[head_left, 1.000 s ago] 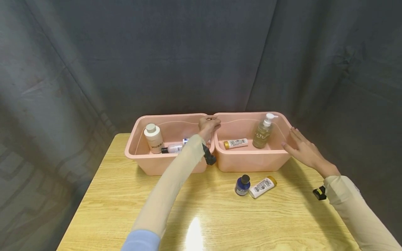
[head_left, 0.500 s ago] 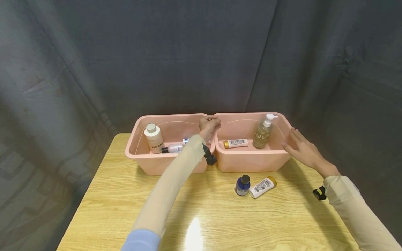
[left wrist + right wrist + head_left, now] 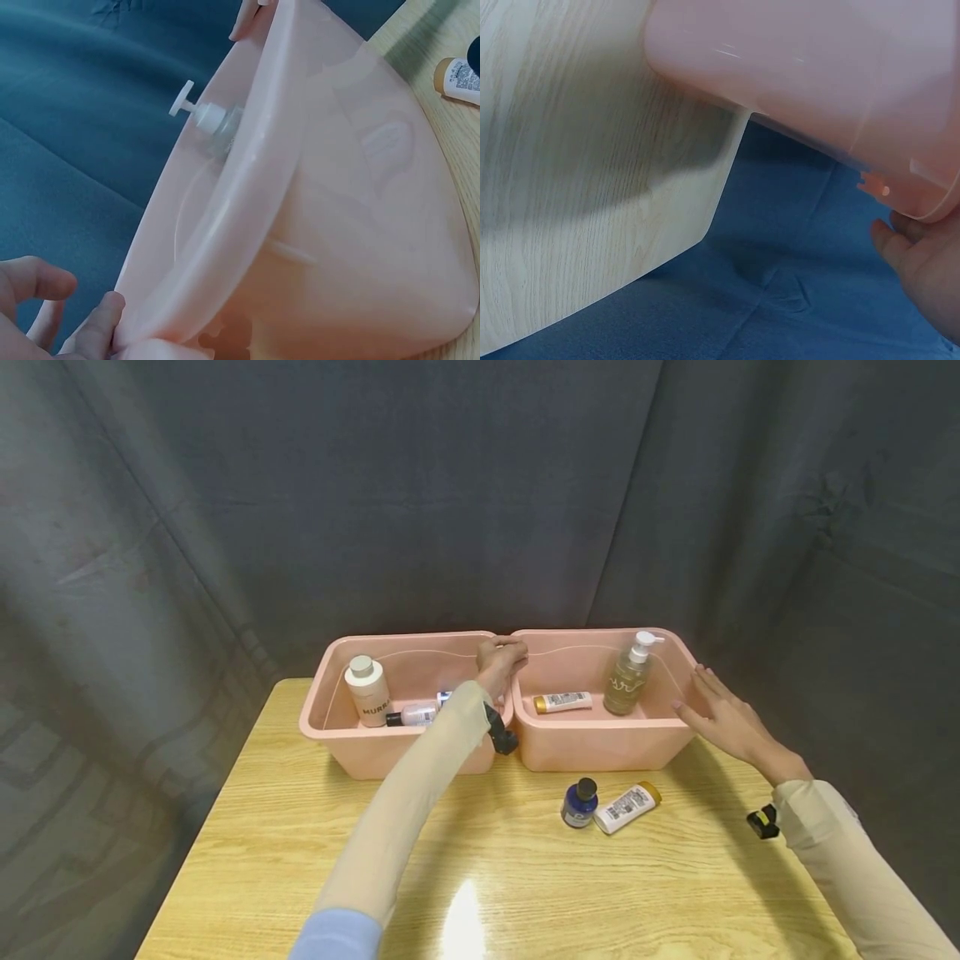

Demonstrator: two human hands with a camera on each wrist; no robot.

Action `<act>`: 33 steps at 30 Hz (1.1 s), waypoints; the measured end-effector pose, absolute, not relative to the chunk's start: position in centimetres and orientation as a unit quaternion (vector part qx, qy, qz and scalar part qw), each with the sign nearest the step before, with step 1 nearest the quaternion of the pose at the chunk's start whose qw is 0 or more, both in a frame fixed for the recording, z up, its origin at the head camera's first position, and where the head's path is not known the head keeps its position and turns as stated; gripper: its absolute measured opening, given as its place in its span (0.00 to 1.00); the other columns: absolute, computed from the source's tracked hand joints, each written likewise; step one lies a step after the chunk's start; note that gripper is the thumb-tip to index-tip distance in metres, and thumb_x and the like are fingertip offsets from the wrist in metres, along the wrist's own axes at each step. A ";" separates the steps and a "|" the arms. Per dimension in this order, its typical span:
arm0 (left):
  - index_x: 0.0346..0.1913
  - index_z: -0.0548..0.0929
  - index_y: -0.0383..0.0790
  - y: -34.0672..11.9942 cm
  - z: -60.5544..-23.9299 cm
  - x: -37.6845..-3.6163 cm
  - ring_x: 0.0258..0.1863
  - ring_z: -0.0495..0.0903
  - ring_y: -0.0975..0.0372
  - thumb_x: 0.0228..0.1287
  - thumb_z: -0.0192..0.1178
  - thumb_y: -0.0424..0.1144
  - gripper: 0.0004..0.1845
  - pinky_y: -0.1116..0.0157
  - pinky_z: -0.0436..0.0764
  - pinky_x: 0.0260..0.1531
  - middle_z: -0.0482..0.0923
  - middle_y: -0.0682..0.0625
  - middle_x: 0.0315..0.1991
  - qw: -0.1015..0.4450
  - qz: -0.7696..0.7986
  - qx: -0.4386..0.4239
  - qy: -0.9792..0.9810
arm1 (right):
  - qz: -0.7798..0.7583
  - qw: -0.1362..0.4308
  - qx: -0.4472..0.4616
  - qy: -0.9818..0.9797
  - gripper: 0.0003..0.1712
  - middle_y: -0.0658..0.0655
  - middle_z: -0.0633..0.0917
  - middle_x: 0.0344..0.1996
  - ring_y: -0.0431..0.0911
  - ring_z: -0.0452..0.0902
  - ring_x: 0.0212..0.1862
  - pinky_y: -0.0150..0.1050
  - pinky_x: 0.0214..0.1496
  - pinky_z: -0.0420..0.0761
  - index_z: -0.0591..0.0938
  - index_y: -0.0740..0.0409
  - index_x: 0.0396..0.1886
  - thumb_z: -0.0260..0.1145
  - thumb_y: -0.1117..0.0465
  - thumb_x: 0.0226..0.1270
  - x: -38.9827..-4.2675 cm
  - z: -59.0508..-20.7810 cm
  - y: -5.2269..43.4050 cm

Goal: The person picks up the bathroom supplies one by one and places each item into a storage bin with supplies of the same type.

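Near the desk's [image 3: 300, 860] front right area, a small blue bottle with a black cap [image 3: 579, 802] and a white tube with a gold cap [image 3: 627, 807] are seen lying side by side, touching, outside both bins; these appear to be what is left to be put away.

Further back, two pink plastic bins are set side by side along the far edge. In the left bin [image 3: 337, 735] a white cylindrical bottle [image 3: 367, 690] is stood upright at the left end, and a small white bottle with a black cap [image 3: 411, 716] is laid on the floor; something blue-tipped beside it is partly hidden by the sleeve. In the right bin [image 3: 600, 747] a white gold-capped tube [image 3: 563, 702] is laid flat and a clear pump bottle [image 3: 628, 676] is stood upright. So sorting is judged partly done.

The right bin's near-left rim corner is gripped by the left hand [image 3: 498, 658], fingers curled over it. Its right wall is touched by the right hand [image 3: 726, 720], fingers straight and spread.
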State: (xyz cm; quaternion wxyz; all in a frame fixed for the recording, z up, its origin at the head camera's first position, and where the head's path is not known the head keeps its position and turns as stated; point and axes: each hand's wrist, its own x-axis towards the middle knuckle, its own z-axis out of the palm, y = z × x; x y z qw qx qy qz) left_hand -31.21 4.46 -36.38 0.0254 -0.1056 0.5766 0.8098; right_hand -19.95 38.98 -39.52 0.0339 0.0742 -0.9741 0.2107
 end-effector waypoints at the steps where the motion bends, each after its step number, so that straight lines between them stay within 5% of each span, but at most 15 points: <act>1: 0.48 0.82 0.22 4.5 -36.4 -31.3 0.39 0.83 0.50 0.56 0.62 0.19 0.15 0.57 0.83 0.48 0.78 0.45 0.32 0.025 0.813 -0.105 0.573 | 0.209 0.036 0.075 -0.974 0.48 0.67 0.42 0.78 0.66 0.38 0.76 0.74 0.66 0.49 0.49 0.69 0.77 0.53 0.40 0.75 -20.0 -39.5 39.0; 8: 0.41 0.82 0.26 4.5 -36.4 -31.4 0.36 0.83 0.52 0.56 0.61 0.19 0.09 0.55 0.82 0.50 0.80 0.42 0.32 0.030 0.822 -0.100 0.560 | 0.208 0.041 0.079 -0.974 0.47 0.67 0.43 0.78 0.64 0.37 0.77 0.75 0.65 0.49 0.50 0.70 0.77 0.54 0.42 0.75 -20.1 -39.6 39.1; 15: 0.43 0.82 0.26 4.3 -36.3 -31.4 0.44 0.83 0.46 0.59 0.62 0.21 0.09 0.60 0.84 0.46 0.79 0.45 0.29 0.046 0.820 -0.099 0.561 | 0.211 0.029 0.073 -0.974 0.48 0.65 0.40 0.78 0.63 0.35 0.77 0.74 0.66 0.48 0.47 0.67 0.78 0.52 0.40 0.75 -20.1 -39.7 39.1; 27: 0.44 0.83 0.28 4.1 -36.3 -31.5 0.33 0.84 0.54 0.58 0.63 0.22 0.10 0.62 0.85 0.43 0.81 0.44 0.32 0.049 0.807 -0.091 0.582 | 0.212 0.034 0.078 -0.974 0.48 0.66 0.40 0.78 0.64 0.36 0.77 0.75 0.65 0.49 0.48 0.67 0.78 0.53 0.41 0.76 -20.0 -39.6 39.0; 33: 0.46 0.82 0.29 4.1 -36.2 -31.1 0.36 0.85 0.54 0.60 0.63 0.24 0.10 0.62 0.84 0.45 0.81 0.43 0.35 0.051 0.790 -0.078 0.606 | 0.214 0.035 0.080 -0.973 0.47 0.66 0.39 0.78 0.65 0.35 0.76 0.75 0.65 0.48 0.46 0.66 0.78 0.53 0.42 0.76 -19.9 -39.7 39.0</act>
